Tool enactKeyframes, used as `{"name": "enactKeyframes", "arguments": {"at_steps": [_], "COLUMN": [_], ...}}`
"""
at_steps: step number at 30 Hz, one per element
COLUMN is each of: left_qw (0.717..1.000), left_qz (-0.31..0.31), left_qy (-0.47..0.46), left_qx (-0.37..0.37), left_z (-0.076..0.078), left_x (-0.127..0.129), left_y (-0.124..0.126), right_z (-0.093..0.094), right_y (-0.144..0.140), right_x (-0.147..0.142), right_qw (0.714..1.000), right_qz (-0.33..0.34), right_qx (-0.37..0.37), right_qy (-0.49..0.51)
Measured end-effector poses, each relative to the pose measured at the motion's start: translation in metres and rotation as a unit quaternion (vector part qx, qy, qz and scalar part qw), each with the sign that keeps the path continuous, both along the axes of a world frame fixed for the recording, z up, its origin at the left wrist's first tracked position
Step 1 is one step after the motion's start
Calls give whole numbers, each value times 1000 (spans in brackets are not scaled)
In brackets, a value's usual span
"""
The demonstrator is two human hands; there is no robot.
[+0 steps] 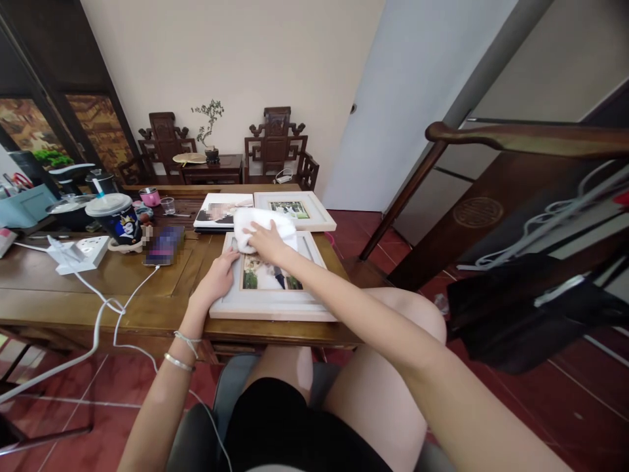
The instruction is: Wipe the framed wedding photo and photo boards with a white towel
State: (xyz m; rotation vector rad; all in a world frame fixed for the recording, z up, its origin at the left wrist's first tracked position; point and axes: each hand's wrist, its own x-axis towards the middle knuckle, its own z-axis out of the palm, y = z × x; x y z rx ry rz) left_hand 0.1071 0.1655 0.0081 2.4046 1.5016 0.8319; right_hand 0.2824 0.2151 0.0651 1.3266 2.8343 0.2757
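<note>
A white-bordered picture frame (pixel 275 307) lies face up at the table's near edge, with a photo (pixel 272 275) inside it. My right hand (pixel 268 242) presses a fluffy white cloth (pixel 285 225) onto the frame's upper left part, fingers bent over the cloth. The cloth and my right forearm hide part of the frame. At the frame's left edge, my left hand (pixel 220 275) grips the border, its fingers resting on top. Just beyond lie a second white frame (pixel 322 210) and a photo panel (pixel 238 198) stacked on something dark.
Left on the wooden table (pixel 196 244) are a phone (pixel 164 246) on a charging cable, a lidded drink cup (pixel 120 219), a white power strip (pixel 83 254), a small clear cup (pixel 168 206) and a pink pot (pixel 149 196). A wooden chair (pixel 442 210) stands at right.
</note>
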Motion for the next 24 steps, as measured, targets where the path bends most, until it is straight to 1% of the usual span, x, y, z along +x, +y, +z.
{"name": "enactKeyframes", "arguments": {"at_steps": [2,6,8,11,14,17,19,22,24], "left_qw": [1000,1000,1000,1000,1000,999,998,998,999], "left_qz": [6,12,13,13,19,38,48,39,25], "left_qy": [-7,-11,-7,1,3,-5,-12,-11,0], "left_qx": [-6,-13,-11,-11,-18,-30,-38,-37,-26], "left_z": [0,-1,-1,-1,-2,-5,-5,-4,-2], "left_x": [0,1,1,2,2,3,4,4,4], "left_y": [0,-1,-1,0,0,-1,-1,-2,-2], "right_z": [1,7,10,14,17,22,28,39,45], "right_y": [-1,-6,-10,-25,-54,-96,-127,-166,-182], "right_x": [23,70,90,109,118,120,121,120,117], "right_qw": [1000,995,991,990,992,992,990,984,981], "right_qz": [-18,-87,-115,-121,-101,-80,-68,-65,-65], "right_qx": [0,4,7,-1,-21,-53,-95,-151,-173], "right_qy": [-13,-51,-62,-70,-76,-77,-75,-72,-55]}}
